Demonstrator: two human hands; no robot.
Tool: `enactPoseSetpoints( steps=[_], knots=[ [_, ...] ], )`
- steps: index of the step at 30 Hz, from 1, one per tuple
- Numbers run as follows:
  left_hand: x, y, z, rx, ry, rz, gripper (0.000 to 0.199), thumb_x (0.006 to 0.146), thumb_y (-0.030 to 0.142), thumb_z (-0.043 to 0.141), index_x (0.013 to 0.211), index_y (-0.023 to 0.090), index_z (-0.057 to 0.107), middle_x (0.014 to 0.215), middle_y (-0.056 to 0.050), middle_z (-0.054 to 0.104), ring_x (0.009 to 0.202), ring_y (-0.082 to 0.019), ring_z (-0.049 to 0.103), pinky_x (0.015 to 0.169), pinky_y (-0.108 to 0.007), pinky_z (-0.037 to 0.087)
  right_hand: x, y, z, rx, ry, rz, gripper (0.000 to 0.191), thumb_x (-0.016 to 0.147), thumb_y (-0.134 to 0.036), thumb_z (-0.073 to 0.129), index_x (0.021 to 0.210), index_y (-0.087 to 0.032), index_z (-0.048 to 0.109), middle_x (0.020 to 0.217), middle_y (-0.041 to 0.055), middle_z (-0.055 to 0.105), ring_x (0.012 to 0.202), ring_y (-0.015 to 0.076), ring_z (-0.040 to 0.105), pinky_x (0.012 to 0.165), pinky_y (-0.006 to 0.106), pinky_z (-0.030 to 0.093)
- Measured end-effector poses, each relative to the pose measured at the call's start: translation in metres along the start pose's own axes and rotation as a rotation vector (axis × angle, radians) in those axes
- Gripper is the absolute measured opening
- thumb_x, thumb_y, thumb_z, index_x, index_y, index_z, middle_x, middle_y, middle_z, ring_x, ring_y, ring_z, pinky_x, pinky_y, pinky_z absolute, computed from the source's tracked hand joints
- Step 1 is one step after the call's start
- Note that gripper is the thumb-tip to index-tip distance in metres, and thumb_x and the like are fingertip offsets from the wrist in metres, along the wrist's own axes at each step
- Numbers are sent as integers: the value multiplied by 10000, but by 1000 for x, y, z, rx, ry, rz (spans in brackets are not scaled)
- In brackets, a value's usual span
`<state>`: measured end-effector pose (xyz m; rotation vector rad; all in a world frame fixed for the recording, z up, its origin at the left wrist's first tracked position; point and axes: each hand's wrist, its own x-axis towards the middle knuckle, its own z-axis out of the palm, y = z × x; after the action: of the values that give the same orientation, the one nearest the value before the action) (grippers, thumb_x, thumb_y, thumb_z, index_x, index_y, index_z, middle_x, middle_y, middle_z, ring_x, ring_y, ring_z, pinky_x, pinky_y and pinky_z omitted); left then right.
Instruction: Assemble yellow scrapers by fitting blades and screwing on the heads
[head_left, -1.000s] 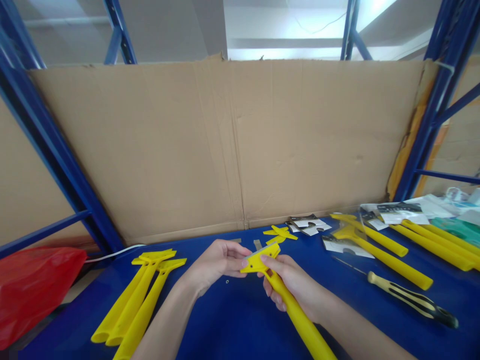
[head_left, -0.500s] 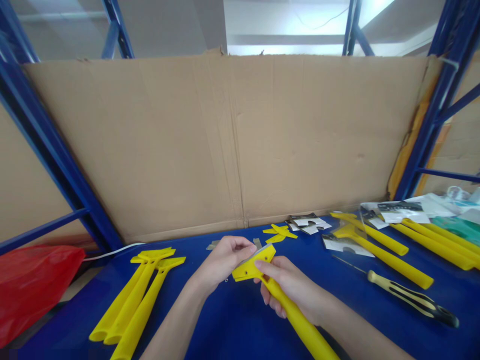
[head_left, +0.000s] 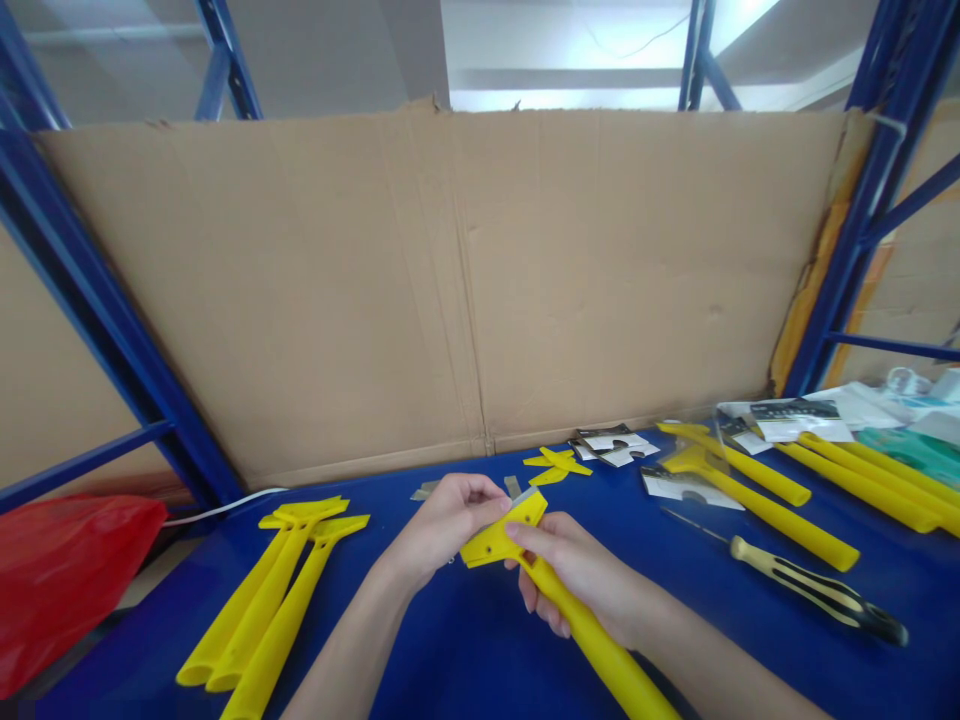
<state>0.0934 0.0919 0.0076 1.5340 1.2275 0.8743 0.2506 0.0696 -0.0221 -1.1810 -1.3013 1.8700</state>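
My right hand (head_left: pixel 562 560) is wrapped round the neck of a yellow scraper (head_left: pixel 585 630), thumb on its wide head. The handle runs down toward me. Along the head's upper edge shows a thin grey blade (head_left: pixel 531 492). My left hand (head_left: pixel 457 525) pinches at this edge, thumb and fingers closed on the blade, whose left part they hide. Beyond my hands on the blue tabletop lie loose grey metal blades (head_left: pixel 512 487) and a few yellow plastic head pieces (head_left: pixel 556 464). A tiny screw-like bit (head_left: pixel 451 560) shows beside my left hand.
Several yellow scrapers (head_left: pixel 277 590) lie at left by a red bag (head_left: pixel 75 590). At right are a screwdriver (head_left: pixel 814 588), more scrapers (head_left: pixel 772 515) and printed cards (head_left: pixel 613 446). A cardboard panel (head_left: pixel 337 300) stands at the back between blue rack posts (head_left: pixel 112 310).
Both hands keep their hold on the scraper and blade, almost still. The whole view has shifted slightly, and the scraper head sits a touch further left.
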Motion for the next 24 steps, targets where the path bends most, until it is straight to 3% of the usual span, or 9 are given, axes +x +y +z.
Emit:
enactPoseSetpoints(
  steps=[6,11,15,19,24],
  knots=[
    [-1,2,-3,4,-27,1,232,636,346,707,703,126,674,676,-13,637,652,-127,544,644,-234,394,2,1,-1,-8,-7,-36,333,844,-460,465,719,-159,534,407,-28,537,282,75,437,276,170,320],
    [-7,4,-6,-53,-178,-85,330,683,421,684,853,140,663,794,-43,660,653,-143,592,625,-287,487,1,-2,-3,69,43,-87,324,833,-471,500,726,-165,519,420,-44,531,281,64,428,283,163,304],
    [-10,1,-11,-121,-250,-107,331,737,440,644,851,129,653,799,-64,667,601,-133,603,580,-295,522,0,-5,-5,144,70,-93,266,853,-424,494,745,-180,493,435,-61,514,281,47,397,295,153,293],
    [-11,-6,-19,-301,-205,-134,447,734,418,666,1073,133,610,801,-108,707,590,-177,657,565,-312,537,0,-6,-7,196,5,-88,283,870,-422,461,760,-166,510,450,-47,522,280,43,391,305,160,293],
    [-12,-12,-27,-370,-271,-121,504,757,393,664,1186,142,584,861,-144,727,597,-184,680,546,-286,546,0,-5,-7,218,-54,-91,303,858,-447,470,753,-166,518,451,-47,529,274,38,372,309,162,279]
  ],
)
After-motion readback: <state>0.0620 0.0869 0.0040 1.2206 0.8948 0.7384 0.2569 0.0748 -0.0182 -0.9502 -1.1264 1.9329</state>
